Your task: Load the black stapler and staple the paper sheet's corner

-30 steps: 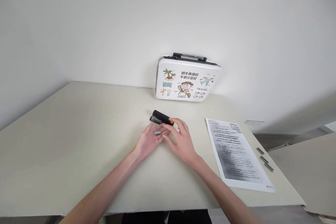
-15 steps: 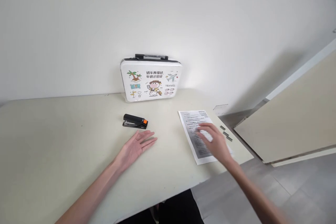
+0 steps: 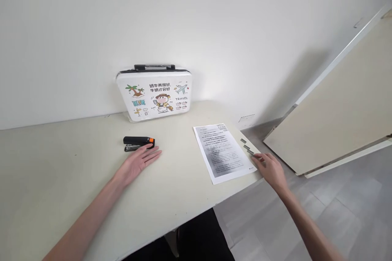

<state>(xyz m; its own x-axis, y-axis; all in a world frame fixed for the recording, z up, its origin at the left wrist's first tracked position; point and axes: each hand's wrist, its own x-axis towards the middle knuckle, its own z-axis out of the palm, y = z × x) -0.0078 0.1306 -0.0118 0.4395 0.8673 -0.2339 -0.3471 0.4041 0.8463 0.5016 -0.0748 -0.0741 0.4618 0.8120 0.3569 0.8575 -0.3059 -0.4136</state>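
Note:
My left hand (image 3: pixel 136 164) lies palm-up-sideways on the table, open, its fingers stretched out and overlapping the front edge of a black stapler (image 3: pixel 137 140) with an orange patch. It does not grip the stapler. Over at the table's right edge, my right hand (image 3: pixel 271 170) has its thumb and index fingertips at the end of the nearest of three small grey staple strips (image 3: pixel 250 151). The strip still lies in line with the others, and a firm hold on it does not show. Left of the strips lies a printed sheet of paper (image 3: pixel 225 155).
A white case (image 3: pixel 156 96) with cartoon pictures and a black handle stands against the wall at the back of the table (image 3: pixel 76 179). Beyond the table's right edge are the grey floor (image 3: pixel 330 216) and a pale slanted panel (image 3: pixel 333 114).
My right hand has moved from above the paper rightward to the staple strips. My left hand now overlaps the stapler's front edge. The view has shifted to the right.

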